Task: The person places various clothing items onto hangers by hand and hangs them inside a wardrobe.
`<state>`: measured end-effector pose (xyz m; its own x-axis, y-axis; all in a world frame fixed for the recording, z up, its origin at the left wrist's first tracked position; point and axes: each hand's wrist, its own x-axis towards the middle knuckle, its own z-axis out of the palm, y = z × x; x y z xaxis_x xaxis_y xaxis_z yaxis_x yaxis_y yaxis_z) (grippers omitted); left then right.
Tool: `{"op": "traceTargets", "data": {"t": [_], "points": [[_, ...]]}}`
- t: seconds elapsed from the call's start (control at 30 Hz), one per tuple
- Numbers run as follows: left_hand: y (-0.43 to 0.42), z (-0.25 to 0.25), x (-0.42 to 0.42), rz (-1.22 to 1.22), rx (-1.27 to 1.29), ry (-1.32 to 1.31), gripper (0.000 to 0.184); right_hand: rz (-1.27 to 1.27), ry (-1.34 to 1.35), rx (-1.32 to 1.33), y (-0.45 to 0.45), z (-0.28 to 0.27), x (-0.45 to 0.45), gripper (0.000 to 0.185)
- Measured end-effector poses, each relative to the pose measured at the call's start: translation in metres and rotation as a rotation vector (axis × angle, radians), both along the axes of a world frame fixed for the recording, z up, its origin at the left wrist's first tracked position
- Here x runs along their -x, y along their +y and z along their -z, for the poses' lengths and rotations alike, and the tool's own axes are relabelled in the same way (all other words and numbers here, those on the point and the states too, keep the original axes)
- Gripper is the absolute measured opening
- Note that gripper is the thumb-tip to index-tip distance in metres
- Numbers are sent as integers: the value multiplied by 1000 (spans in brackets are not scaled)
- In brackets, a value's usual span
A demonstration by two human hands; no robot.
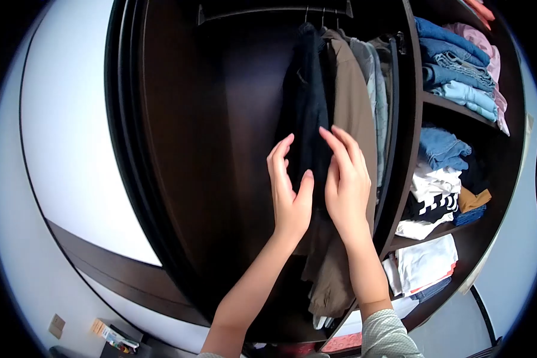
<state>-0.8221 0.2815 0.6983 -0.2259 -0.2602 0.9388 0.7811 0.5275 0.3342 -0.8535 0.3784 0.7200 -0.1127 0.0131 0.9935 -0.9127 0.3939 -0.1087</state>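
My left hand is raised in front of the hanging clothes, its fingers curved and apart from the thumb, with nothing in it. Beside it on the right, my right hand is also raised, fingers bent and holding nothing. Behind both hands hangs a dark navy garment. A brown coat hangs to its right, partly covered by my right hand. Further right are several lighter garments on hangers. Whether any fingertip touches the cloth, I cannot tell.
A clothes rail runs across the top of the dark wardrobe. On the right, shelves hold folded jeans, a heap of mixed clothes and folded white clothes. A white sliding door stands on the left.
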Motion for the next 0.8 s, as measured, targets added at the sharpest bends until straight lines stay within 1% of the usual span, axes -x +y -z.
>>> {"op": "traceTargets", "data": {"t": [0.07,0.13,0.2,0.23,0.27,0.33,0.47,0.5,0.6,0.63,0.8], "points": [[-4,19,-24,-16,-7,-60,55,-38,-73,-22,-3,24,-14,44],[-13,40,-47,-136,26,-113,53,-62,-105,-28,-12,43,-29,41],[-22,52,-81,-42,-75,-235,52,-64,-87,-12,-23,61,-46,38],[-26,56,-99,10,-128,-291,51,-128,-125,4,-29,68,-56,35],[-32,60,-114,27,-145,-315,49,-154,-120,2,-33,73,-66,34],[-39,64,-148,-17,-106,-332,46,-212,-116,2,-37,79,-90,33],[-47,79,-207,-53,-136,-395,41,-473,-171,-21,-48,93,-137,29],[-47,85,-220,-68,-190,-373,37,-526,-172,-37,-52,99,-149,28],[-56,105,-260,-105,-300,-327,33,-674,-199,-76,-68,118,-184,26],[-57,111,-273,-163,-322,-303,30,-721,-221,-97,-74,127,-195,25],[-72,162,-331,-346,-424,-303,30,-1018,-402,-189,-108,177,-248,24]]}}
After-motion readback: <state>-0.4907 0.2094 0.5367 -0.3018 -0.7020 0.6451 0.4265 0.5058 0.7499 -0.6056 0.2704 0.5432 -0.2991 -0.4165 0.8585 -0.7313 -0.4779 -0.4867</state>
